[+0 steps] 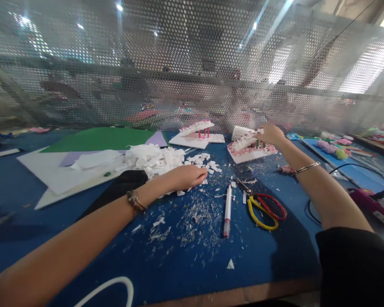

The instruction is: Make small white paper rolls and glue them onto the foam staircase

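Note:
My left hand (190,177) is closed low over the table, its fingertips pinched together beside a heap of white paper scraps (153,157). Whatever it may hold is too small to make out. My right hand (270,134) reaches to the back right, fingers closed on the upper edge of a small craft model (248,160). This model has a white base strewn with pink bits, green posts and a tilted white top. A second craft model (195,138), with red posts under a slanted white top, stands to its left.
Scissors (265,211) with red and yellow handles lie beside a white marker (227,209). Fine white shreds litter the blue table (192,273). Green sheets (99,139) and white boards lie left. A purple device (373,209) with a black cable lies right. A perforated metal screen (179,64) stands behind.

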The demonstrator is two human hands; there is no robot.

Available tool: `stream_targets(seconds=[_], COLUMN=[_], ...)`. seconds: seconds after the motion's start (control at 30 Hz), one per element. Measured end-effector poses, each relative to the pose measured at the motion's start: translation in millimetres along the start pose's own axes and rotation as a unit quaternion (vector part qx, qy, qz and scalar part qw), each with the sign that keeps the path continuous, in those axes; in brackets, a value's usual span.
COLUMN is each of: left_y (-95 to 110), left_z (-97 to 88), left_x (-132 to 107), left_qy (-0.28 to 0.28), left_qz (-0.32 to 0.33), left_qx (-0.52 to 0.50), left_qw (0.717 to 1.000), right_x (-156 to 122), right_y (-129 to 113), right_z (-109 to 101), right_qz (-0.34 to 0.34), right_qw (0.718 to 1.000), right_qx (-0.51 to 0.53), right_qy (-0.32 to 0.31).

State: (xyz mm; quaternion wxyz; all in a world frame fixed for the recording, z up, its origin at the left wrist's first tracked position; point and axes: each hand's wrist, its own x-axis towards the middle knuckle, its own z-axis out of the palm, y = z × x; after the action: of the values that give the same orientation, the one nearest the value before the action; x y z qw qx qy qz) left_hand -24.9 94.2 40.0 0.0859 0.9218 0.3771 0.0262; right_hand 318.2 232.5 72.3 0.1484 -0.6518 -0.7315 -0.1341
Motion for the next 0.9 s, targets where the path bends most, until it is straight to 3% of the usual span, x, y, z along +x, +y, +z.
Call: stream_targets(seconds=[0.17, 0.47, 0.67, 0.9], left_y=[15, 20, 26, 20], left_z=[8.8, 7.4, 4.5, 4.7], left_x=[-17, -34, -38, -39], left_qy=[-0.021, -0.016, -0.020, -0.015], left_qz=[0.019, 0.067, 0.098, 0.086], left_qx=[0.095, 0.169, 0.172, 0.164], left_qw=[0.995, 0.983, 0.980, 0.983], right_x=[11, 0, -11, -6], right_y=[5, -3, 8, 22], right_z=[8, -2, 10, 24], right_qz=[0.017, 0.061, 0.015, -0.035], right_qw=[0.999, 0.995, 0.997, 0.998], right_qx=[-0.022, -0.058, -0.061, -0.044], right_qy=[-0.027, -0.046, -0.055, -0.042])
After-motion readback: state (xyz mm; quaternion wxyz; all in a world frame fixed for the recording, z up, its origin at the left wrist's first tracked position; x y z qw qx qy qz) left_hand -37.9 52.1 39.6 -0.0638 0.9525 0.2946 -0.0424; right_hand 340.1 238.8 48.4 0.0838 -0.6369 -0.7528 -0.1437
